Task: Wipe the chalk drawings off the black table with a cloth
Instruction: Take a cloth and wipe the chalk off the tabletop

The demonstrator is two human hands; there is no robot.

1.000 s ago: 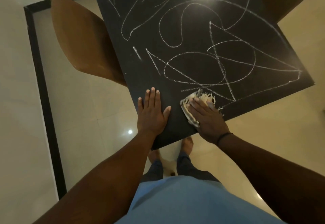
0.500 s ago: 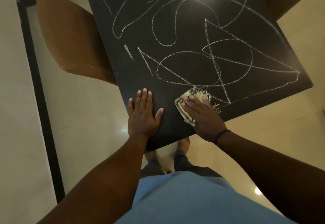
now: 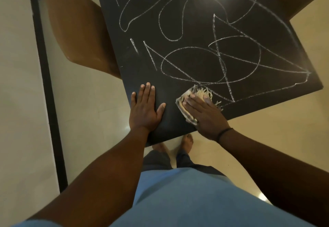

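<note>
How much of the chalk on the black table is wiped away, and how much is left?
Little looks done: only the near corner of the table by the left hand is bare. The right hand presses the cloth on the nearest lines. Nearly all chalk drawings beyond it remain.

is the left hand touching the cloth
Apart. The head view shows the left hand flat on the black table, bare tabletop between it and the cloth.

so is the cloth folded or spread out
Folded: the cloth shows stacked layered edges beside the flat right hand, fringe poking out ahead.
</note>
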